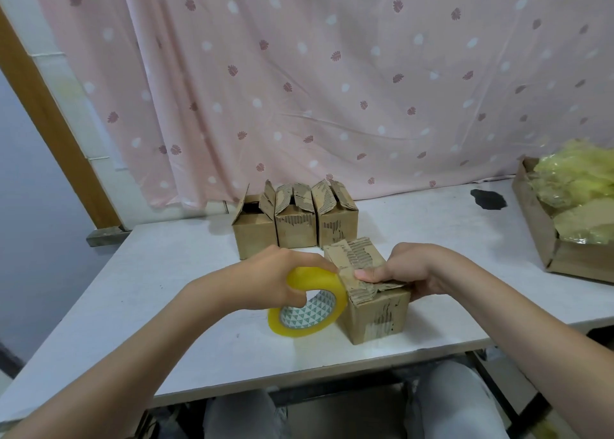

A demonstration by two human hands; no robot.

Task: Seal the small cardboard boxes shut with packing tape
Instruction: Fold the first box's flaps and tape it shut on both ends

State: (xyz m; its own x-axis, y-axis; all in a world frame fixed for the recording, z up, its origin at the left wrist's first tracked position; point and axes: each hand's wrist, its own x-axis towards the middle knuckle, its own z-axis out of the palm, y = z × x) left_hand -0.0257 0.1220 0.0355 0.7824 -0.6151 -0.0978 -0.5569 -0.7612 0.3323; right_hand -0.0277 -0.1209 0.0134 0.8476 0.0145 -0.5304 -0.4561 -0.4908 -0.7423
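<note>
A small worn cardboard box (375, 309) stands near the front of the white table (166, 289), its top flaps folded down. My left hand (265, 279) grips a yellow roll of packing tape (309, 312) held against the box's left upper edge. My right hand (412, 267) presses on the box's top flaps, thumb pointing left toward the tape roll. Three more small boxes (295, 226) stand in a row behind, with their flaps up and open.
A larger open cardboard box (545, 239) holding crumpled yellow plastic sits at the table's right edge. A dark patch (488, 199) marks the tabletop at the back right. A pink patterned curtain (299, 73) hangs behind the table. My knees show below the front edge.
</note>
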